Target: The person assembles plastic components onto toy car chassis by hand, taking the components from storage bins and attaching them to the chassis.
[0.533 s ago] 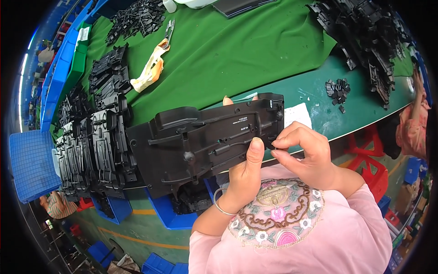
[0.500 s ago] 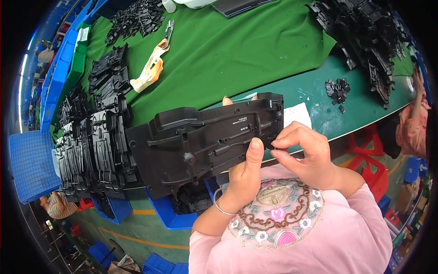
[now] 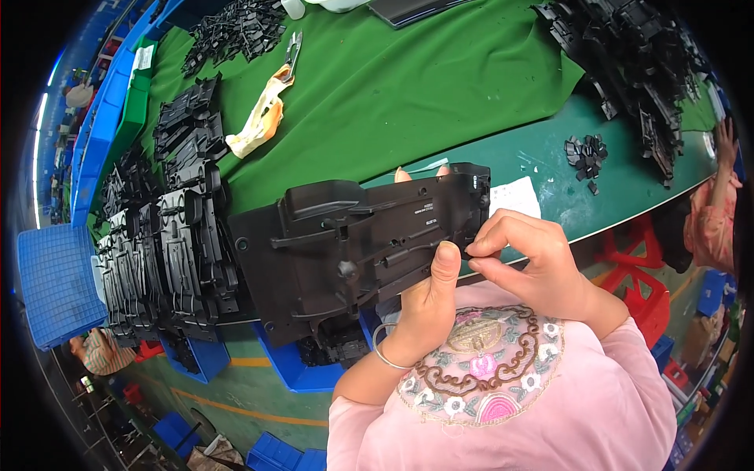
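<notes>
Two bare hands hold a long, black moulded-plastic panel (image 3: 314, 267) in mid-view, raised above the near edge of the green desk (image 3: 561, 216). The left hand (image 3: 424, 318) grasps it from the panel's five o'clock side, thumb pressed flat on the near face by the lower edge, two fingertips (image 3: 402, 175) showing past the upper edge. The right hand (image 3: 538, 259) comes in from four o'clock, its thumb and index finger curled toward each other, tips almost meeting at the panel's three o'clock end; whether they pinch the rim or some small piece, I cannot tell.

The panel's long axis slopes from between eight and nine o'clock up to between two and three, the narrower-looking end toward the right hand, the ribbed face toward the viewer. Similar black plastic panels (image 3: 184, 259) stand stacked at nine o'clock; a cluster of small black pieces (image 3: 585, 155) lies between two and three.
</notes>
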Available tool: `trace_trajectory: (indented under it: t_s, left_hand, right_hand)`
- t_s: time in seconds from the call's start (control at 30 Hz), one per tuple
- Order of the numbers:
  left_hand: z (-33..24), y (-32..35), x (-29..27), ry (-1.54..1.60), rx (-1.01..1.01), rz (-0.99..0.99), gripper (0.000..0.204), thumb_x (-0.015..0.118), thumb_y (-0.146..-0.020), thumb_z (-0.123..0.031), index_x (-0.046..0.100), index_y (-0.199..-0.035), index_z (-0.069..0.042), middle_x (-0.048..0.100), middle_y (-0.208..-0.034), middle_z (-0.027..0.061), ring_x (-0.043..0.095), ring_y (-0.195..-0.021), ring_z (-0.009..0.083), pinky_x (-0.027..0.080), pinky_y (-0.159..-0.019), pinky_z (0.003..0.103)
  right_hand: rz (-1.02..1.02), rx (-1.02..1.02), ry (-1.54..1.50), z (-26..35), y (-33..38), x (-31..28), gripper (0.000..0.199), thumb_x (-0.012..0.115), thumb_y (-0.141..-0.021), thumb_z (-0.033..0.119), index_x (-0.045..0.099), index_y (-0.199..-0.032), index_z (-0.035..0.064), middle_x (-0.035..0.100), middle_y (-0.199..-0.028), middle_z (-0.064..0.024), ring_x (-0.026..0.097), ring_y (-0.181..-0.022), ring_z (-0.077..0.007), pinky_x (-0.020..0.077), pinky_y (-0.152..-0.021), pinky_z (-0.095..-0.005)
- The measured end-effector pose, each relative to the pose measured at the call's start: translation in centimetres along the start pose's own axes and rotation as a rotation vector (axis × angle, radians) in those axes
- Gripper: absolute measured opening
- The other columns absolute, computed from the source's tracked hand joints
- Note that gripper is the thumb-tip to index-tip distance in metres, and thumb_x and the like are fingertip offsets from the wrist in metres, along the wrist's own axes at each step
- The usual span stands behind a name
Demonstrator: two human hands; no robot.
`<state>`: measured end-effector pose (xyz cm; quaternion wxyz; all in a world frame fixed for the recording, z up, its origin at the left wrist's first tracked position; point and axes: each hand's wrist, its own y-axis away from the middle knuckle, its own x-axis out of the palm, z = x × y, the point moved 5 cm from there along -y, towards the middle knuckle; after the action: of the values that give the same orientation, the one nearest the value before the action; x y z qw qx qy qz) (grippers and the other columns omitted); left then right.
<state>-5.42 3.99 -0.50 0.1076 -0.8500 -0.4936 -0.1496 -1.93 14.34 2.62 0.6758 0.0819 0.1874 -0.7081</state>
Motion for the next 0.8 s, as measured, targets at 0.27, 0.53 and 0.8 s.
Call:
trace_trajectory:
  t_s: [0.27, 0.53, 0.8]
  left_hand:
    - [-0.1, 0.0, 0.0, 0.011, 0.014, 0.000, 0.064, 0.035, -0.088, -0.028, -0.004, -0.129, 0.001, 0.022, -0.130, 0.0198, 0.033, -0.113, 0.0222, 0.026, -0.094, 0.033]
    - [-0.6, -0.1, 0.1, -0.041, 0.058, -0.008, 0.077, 0.035, -0.084, -0.043, -0.011, -0.127, 0.000, 0.013, -0.133, 0.0203, 0.029, -0.117, 0.0254, 0.024, -0.096, 0.034]
    - [-0.5, 0.0, 0.3, -0.033, 0.002, 0.007, 0.083, 0.031, -0.080, -0.054, -0.015, -0.127, -0.004, 0.004, -0.135, 0.0185, 0.019, -0.122, 0.0257, 0.018, -0.098, 0.035]
  right_hand:
    - [-0.002, 0.060, -0.031, -0.2, -0.2, 0.3, 0.016, 0.062, -0.063, -0.002, 0.051, -0.075, -0.0001, 0.052, -0.071, -0.0084, 0.056, -0.062, -0.0177, 0.0431, -0.053, -0.0254]
    - [-0.058, 0.069, -0.011, -0.5, -0.1, 0.9, 0.010, 0.059, -0.067, 0.003, 0.049, -0.068, 0.0010, 0.041, -0.067, -0.0064, 0.043, -0.056, -0.0160, 0.0350, -0.047, -0.0262]
    - [-0.067, 0.070, -0.017, -0.8, -0.3, 1.2, 0.009, 0.056, -0.066, 0.002, 0.047, -0.066, 0.0005, 0.039, -0.066, -0.0070, 0.043, -0.056, -0.0171, 0.0347, -0.048, -0.0269]
